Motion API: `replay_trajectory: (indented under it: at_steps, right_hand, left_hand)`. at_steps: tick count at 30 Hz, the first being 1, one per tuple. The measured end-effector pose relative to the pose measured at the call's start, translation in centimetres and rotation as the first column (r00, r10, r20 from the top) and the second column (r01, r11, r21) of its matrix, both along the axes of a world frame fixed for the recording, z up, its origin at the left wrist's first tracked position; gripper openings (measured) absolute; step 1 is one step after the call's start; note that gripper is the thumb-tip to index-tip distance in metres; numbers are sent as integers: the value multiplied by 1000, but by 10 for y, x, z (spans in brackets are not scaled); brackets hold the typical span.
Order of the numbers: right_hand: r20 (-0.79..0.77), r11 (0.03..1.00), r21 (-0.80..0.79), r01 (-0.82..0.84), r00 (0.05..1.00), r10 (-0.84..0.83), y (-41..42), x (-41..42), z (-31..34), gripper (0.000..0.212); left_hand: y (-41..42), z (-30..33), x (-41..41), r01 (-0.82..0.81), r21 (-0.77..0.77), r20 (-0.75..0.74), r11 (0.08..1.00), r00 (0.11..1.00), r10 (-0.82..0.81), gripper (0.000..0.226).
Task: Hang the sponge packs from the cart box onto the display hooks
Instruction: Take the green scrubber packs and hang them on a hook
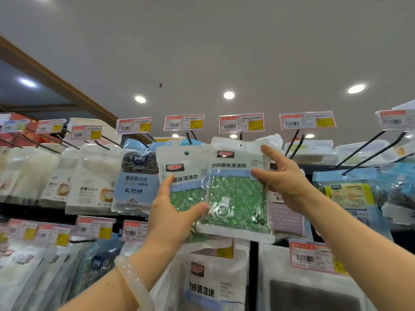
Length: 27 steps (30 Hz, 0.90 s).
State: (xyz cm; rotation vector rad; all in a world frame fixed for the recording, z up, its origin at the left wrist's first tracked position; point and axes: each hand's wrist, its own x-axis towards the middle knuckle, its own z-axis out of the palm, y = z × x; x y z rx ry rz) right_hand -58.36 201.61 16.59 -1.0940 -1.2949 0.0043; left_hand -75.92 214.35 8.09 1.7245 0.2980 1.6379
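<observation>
A person's two bare hands work a green sponge pack (235,194) at the top row of a store display, under a white ceiling with round lights. The right hand (285,178) holds the pack's upper right edge, thumb on the front and forefinger stretched up toward the top corner, so that grip is narrow and closed on the pack. The left hand (173,212), with a pale bangle (137,281) at the wrist, supports the pack's lower left corner with the thumb and also overlaps a second green sponge pack (184,178) hanging just to the left; its grip is loosely curled against both. The held pack's top hole sits just below a dark display hook (240,136), beneath a red-bordered price tag (241,122); whether the hook is through the hole cannot be told. Further left along the row hangs a blue steel-wool pack (137,176) beside white cloth packs (89,176). Below, another row of tagged packs hangs, including a white pack with a red logo (206,279).
</observation>
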Motion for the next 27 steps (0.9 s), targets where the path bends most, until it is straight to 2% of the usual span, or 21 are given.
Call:
replay_trajectory:
  at_steps: [9,27]
  right_hand:
    - [6,996,83,32,999,-33,15,8,28,78]
    - [-3,996,-2,93,996,-93,21,13,39,76]
  left_hand:
    - [17,-2,-15,-122,19,-49,992,991,122,91]
    - [26,-6,-24,-180,48,-48,982,982,183,92]
